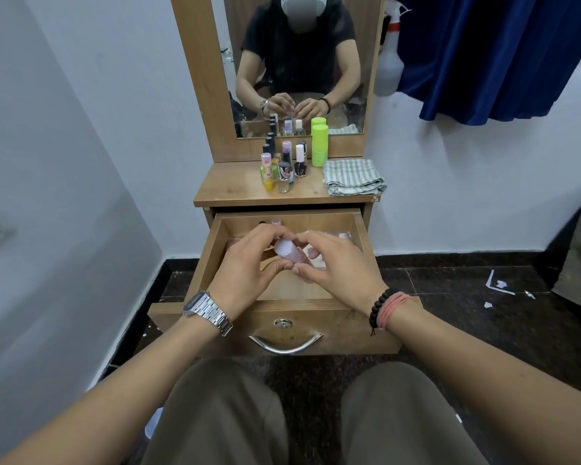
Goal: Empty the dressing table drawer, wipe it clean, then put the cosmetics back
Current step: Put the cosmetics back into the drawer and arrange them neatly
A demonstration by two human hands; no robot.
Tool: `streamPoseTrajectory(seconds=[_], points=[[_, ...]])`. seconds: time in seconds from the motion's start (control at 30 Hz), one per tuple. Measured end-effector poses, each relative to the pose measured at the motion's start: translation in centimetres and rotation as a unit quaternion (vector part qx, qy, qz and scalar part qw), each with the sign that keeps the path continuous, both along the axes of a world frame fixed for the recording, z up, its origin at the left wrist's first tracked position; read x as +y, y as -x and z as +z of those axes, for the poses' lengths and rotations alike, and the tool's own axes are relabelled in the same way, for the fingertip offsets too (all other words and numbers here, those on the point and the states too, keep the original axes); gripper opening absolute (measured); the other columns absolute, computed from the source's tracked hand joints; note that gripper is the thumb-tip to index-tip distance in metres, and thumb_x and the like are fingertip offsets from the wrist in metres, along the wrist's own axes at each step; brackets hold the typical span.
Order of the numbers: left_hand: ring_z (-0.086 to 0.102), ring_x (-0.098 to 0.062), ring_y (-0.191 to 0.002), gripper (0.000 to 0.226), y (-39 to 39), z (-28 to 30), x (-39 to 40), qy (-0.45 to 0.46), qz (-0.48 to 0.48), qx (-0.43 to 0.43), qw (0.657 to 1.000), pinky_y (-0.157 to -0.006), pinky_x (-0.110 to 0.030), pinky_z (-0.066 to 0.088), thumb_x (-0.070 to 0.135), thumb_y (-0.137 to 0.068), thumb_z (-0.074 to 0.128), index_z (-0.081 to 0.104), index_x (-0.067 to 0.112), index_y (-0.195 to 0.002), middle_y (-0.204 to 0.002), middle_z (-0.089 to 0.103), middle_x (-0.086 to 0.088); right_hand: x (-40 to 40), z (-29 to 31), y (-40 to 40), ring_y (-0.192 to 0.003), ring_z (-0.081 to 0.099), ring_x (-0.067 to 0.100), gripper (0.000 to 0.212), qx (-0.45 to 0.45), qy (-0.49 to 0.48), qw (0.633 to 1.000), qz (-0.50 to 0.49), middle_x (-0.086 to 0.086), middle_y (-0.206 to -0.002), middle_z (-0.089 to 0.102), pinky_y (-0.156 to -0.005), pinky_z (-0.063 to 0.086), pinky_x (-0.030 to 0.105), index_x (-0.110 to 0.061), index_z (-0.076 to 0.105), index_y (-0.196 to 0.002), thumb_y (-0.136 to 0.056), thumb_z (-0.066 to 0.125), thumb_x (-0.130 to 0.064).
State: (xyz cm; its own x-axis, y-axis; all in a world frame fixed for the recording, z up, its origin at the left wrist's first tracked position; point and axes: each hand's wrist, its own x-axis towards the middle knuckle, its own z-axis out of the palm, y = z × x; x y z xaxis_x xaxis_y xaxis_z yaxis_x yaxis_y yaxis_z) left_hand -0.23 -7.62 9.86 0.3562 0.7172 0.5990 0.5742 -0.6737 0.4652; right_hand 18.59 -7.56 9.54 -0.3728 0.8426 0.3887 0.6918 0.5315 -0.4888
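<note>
Small pale-pink bottle (289,255) with rounded cap, gripped between left hand (249,266) and right hand (332,263) over open wooden drawer (212,253), few pale items left inside, nail-polish bottles (282,166), green container (319,140), folded cloth (353,177) on desk (242,189).

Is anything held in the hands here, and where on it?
Yes: a small pink bottle over the open drawer. The left hand and right hand both grip its sides.
</note>
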Motion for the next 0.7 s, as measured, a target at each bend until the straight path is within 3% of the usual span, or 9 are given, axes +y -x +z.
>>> streamPoseTrajectory(seconds=[0.1,0.17,0.3,0.4,0.5,0.63,0.7], points=[[0.057,-0.004,-0.104,0.034,0.1,0.0,0.0,0.000,-0.010,-0.005,1.000,-0.086,-0.016,0.050,0.006,-0.081,0.072,0.062,0.013,-0.113,-0.112,0.062,0.002,0.0,0.1,0.2,-0.088,0.052,0.005,0.031,0.010,0.008,1.000,-0.002,-0.015,-0.099,0.057,-0.065,0.038,0.023,-0.025,0.058,-0.116,-0.088,0.064,-0.038],[0.055,-0.003,-0.109,0.037,0.2,0.1,0.1,-0.002,-0.013,0.007,1.000,-0.090,-0.014,0.046,0.006,-0.083,0.070,0.062,0.013,-0.118,-0.116,0.061,0.002,0.1,0.1,0.4,-0.087,0.055,0.008,0.026,0.016,0.020,1.000,-0.003,-0.014,-0.095,0.058,-0.069,0.044,0.029,-0.023,0.058,-0.110,-0.088,0.063,-0.036],[0.059,-0.002,-0.102,0.044,1.6,-0.3,1.3,0.072,0.013,0.015,0.997,-0.086,-0.020,0.051,0.012,-0.087,0.065,0.055,0.022,-0.129,-0.117,0.061,0.008,1.1,0.1,0.6,-0.083,0.061,0.008,0.022,0.052,0.026,0.998,-0.027,-0.010,-0.095,0.063,-0.074,0.052,0.033,-0.024,0.059,-0.100,-0.081,0.068,-0.028],[0.060,-0.011,-0.101,0.025,3.5,-1.2,2.6,0.086,0.083,0.137,0.983,-0.085,-0.033,0.052,0.021,-0.090,0.060,0.063,0.023,-0.115,-0.115,0.062,0.005,2.9,0.2,0.1,-0.081,0.066,0.010,0.024,0.107,0.067,0.990,-0.071,-0.009,-0.092,0.068,-0.075,0.056,0.037,-0.024,0.059,-0.096,-0.075,0.070,-0.023],[0.059,-0.017,-0.110,0.019,4.1,-1.6,2.9,0.119,0.100,0.162,0.975,-0.088,-0.031,0.049,0.024,-0.091,0.058,0.066,0.021,-0.109,-0.123,0.061,0.001,4.6,0.1,-0.5,-0.079,0.069,0.011,0.025,0.120,0.090,0.983,-0.106,-0.010,-0.089,0.069,-0.074,0.058,0.040,-0.029,0.057,-0.094,-0.072,0.067,-0.024],[0.054,-0.015,-0.117,0.019,3.8,-1.9,2.9,0.132,0.103,0.185,0.968,-0.091,-0.034,0.048,0.025,-0.093,0.056,0.065,0.022,-0.109,-0.125,0.061,0.003,6.4,0.2,-0.4,-0.085,0.069,0.011,0.026,0.123,0.096,0.981,-0.119,-0.005,-0.092,0.071,-0.078,0.057,0.029,-0.021,0.063,-0.098,-0.074,0.070,-0.015],[0.057,-0.017,-0.111,0.020,3.8,-2.0,2.9,0.139,0.106,0.198,0.965,-0.088,-0.033,0.048,0.025,-0.093,0.055,0.065,0.021,-0.110,-0.119,0.063,0.002,7.1,0.2,0.0,-0.087,0.067,0.011,0.026,0.116,0.096,0.981,-0.123,-0.004,-0.092,0.070,-0.075,0.052,0.016,-0.017,0.065,-0.100,-0.075,0.071,-0.013]])
